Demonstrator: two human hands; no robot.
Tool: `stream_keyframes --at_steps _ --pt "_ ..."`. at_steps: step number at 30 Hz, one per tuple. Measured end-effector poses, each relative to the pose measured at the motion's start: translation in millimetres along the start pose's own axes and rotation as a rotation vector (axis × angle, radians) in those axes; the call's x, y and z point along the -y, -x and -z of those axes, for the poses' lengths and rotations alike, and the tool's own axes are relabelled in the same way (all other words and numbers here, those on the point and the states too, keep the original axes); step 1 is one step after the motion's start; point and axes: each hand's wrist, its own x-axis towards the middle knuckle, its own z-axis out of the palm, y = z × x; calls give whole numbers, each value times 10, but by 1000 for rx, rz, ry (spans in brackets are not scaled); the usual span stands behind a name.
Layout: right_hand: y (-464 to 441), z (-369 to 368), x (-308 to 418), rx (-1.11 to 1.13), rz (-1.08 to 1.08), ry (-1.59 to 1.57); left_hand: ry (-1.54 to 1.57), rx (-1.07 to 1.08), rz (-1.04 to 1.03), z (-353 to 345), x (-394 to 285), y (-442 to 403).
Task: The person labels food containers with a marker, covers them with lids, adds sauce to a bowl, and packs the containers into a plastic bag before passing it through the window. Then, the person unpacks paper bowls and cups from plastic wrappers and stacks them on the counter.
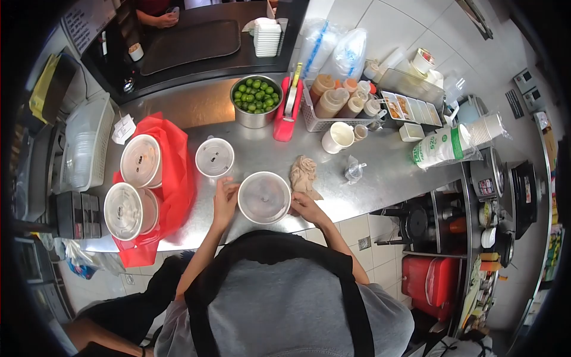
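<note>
A round white takeout bowl with a clear lid (264,198) stands on the steel counter in front of me. My left hand (225,199) is at its left rim, fingers bent against the side. On the opposite side my right hand (307,208) grips the lower right rim. A smaller lidded container (215,157) sits just beyond my left hand. Beside my right hand lies a crumpled brown cloth (304,174). To the left, several lidded bowls (141,160) rest on a red plastic bag (172,178).
Behind are a steel pot of green limes (257,102), a red tape dispenser (288,113) and a basket of sauce bottles (333,104). An open paper cup (338,137) and bagged cups (443,146) stand right. Another person's hand (166,20) shows beyond a black tray (193,44).
</note>
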Motion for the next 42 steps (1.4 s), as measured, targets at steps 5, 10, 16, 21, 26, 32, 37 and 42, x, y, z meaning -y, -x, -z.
stream_keyframes --at_steps 5,10,16,21,26,32,37,42 --pt "-144 -125 -175 -302 209 250 -124 -60 -45 131 373 236" --pt "-330 -492 -109 -156 3 -625 740 6 379 -231 242 213" --pt "-287 -615 801 -155 0 -806 564 -39 107 -266 -628 52" --pt "-892 -812 1498 -65 44 -648 673 -231 -11 150 -1232 -325" --pt "-1748 -974 1276 -38 26 -543 775 -308 63 525 -922 -707" --pt "-1852 -879 1365 -27 92 -312 681 -342 56 569 -736 -755" --pt "-2448 -51 1558 -757 839 443 787 -209 131 621 -640 -777" --pt "-3041 842 1655 -1053 558 652 629 -237 89 534 -575 -713"
